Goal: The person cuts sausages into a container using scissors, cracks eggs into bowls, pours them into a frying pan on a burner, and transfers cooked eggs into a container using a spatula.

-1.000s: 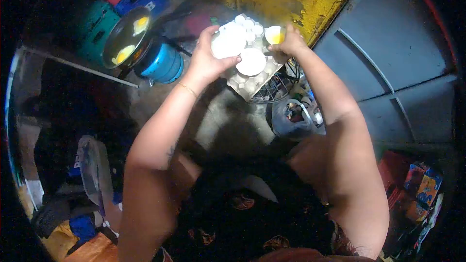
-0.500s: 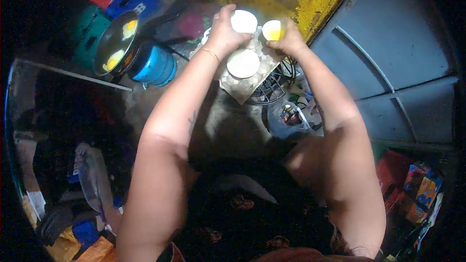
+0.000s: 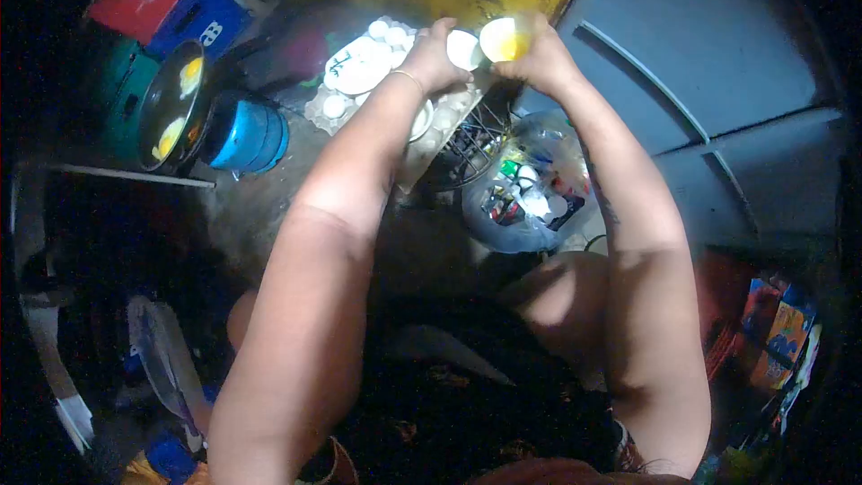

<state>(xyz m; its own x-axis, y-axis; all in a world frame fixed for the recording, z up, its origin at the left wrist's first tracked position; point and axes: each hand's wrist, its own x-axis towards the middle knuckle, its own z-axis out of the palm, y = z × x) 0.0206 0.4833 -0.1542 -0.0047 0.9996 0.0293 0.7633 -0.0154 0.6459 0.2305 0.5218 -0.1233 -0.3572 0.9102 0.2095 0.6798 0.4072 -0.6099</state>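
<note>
Your left hand (image 3: pixel 431 63) has its fingers bent around a white bowl (image 3: pixel 463 50), thumb toward you, while your right hand (image 3: pixel 545 58) grips the side of a second bowl (image 3: pixel 496 39) with yellow egg in it. The two bowls are up over the far right part of the egg tray (image 3: pixel 406 181), side by side and very close; you cannot tell whether their rims touch. On the tray, beyond your left forearm, lie a white plate (image 3: pixel 356 66) with dark marks and several eggs (image 3: pixel 334 106), and a third bowl (image 3: pixel 420 122) shows partly behind that arm. A black wire rack (image 3: pixel 467 148) is just right of the tray, with a clear plastic bag (image 3: pixel 503 235) of mixed bits next to it, nearer you. Well off to your left, a dark pan (image 3: pixel 154 110) with two fried eggs (image 3: pixel 169 138) sits tilted in view beside a blue gas can (image 3: pixel 250 137)
</note>
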